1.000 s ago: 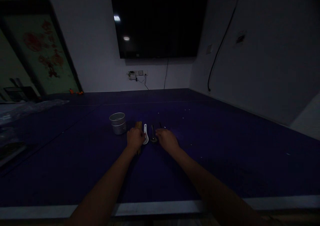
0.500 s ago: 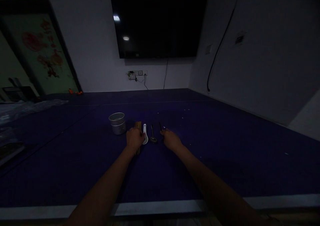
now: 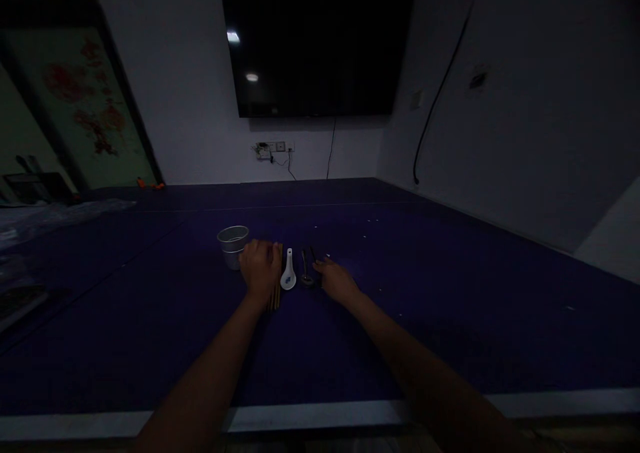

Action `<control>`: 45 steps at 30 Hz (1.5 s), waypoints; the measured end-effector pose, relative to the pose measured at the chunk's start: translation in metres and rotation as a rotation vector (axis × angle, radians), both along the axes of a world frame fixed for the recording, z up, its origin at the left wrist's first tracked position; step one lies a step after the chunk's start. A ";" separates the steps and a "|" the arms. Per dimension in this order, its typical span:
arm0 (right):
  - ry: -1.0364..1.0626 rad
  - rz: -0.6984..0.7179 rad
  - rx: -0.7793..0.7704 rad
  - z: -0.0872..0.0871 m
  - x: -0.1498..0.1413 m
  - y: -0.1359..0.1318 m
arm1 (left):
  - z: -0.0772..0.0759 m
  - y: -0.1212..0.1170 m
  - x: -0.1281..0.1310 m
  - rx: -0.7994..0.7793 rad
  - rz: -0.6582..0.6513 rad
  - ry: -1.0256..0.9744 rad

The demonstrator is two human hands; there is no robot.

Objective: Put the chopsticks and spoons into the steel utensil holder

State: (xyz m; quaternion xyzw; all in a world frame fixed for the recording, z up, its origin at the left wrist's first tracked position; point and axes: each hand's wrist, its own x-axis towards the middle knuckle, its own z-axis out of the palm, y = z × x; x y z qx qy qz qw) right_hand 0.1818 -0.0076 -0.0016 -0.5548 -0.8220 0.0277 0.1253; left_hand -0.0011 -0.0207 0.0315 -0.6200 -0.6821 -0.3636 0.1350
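Observation:
My left hand (image 3: pixel 259 267) lies over a bundle of wooden chopsticks (image 3: pixel 275 298), its fingers curled and its thumb along their right side. Blur partly hides the fingertips. To the right of them rests a white soup spoon (image 3: pixel 289 278) with a small blue mark in its bowl. Beside that is a metal spoon (image 3: pixel 307 279), handle pointing away. My right hand (image 3: pixel 337 281) is closed on a thin dark utensil (image 3: pixel 313 253); its lower part is hidden by the hand. A round metal cup (image 3: pixel 231 243) stands just behind my left hand, partly covered by it.
The purple tabletop (image 3: pixel 450 279) carries small white scraps toward its middle and right. Crumpled clear plastic (image 3: pixel 75 213) lies at the left, near orange-handled objects (image 3: pixel 151 185). A wall-mounted television (image 3: pixel 320 49) hangs beyond the table.
My left hand has moved left, off the white soup spoon and over the chopsticks toward the cup. My right hand has brought the dark utensil slightly left, closer to the metal spoon.

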 end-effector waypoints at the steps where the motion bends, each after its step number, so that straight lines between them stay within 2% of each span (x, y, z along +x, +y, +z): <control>1: 0.002 0.001 -0.002 0.000 0.000 0.000 | 0.001 -0.001 -0.001 0.060 0.040 -0.045; 4: 0.009 0.007 0.002 0.000 -0.001 0.000 | 0.002 0.000 -0.006 0.189 0.178 -0.161; 7: 0.010 0.010 0.018 0.003 -0.002 -0.003 | 0.003 0.002 -0.013 0.233 0.266 -0.255; 10: 0.007 -0.052 0.048 0.009 -0.003 -0.009 | 0.004 0.004 -0.019 0.221 0.294 -0.318; 14: 0.007 -0.203 0.099 0.017 -0.003 -0.016 | 0.003 0.008 -0.025 0.193 0.344 -0.355; 20: 0.064 -0.319 0.111 0.024 0.001 -0.019 | -0.015 0.025 -0.037 0.187 0.407 -0.432; 24: 0.056 -0.366 0.100 0.024 0.001 -0.019 | -0.020 0.032 -0.046 0.135 0.406 -0.539; 30: 0.047 -0.372 0.095 0.024 -0.002 -0.021 | -0.017 0.032 -0.048 0.063 0.400 -0.581; 34: 0.097 -0.373 0.153 0.023 -0.002 -0.022 | -0.013 0.029 -0.045 0.111 0.347 -0.544; 37: 0.185 -0.339 0.260 0.022 -0.002 -0.021 | -0.007 0.024 -0.037 0.199 0.254 -0.475; 41: 0.350 -0.096 0.409 0.019 -0.005 -0.020 | 0.000 0.010 -0.016 0.341 0.060 -0.345; 45: 0.517 0.120 0.441 0.017 -0.011 -0.020 | -0.003 -0.006 0.011 0.457 -0.209 -0.240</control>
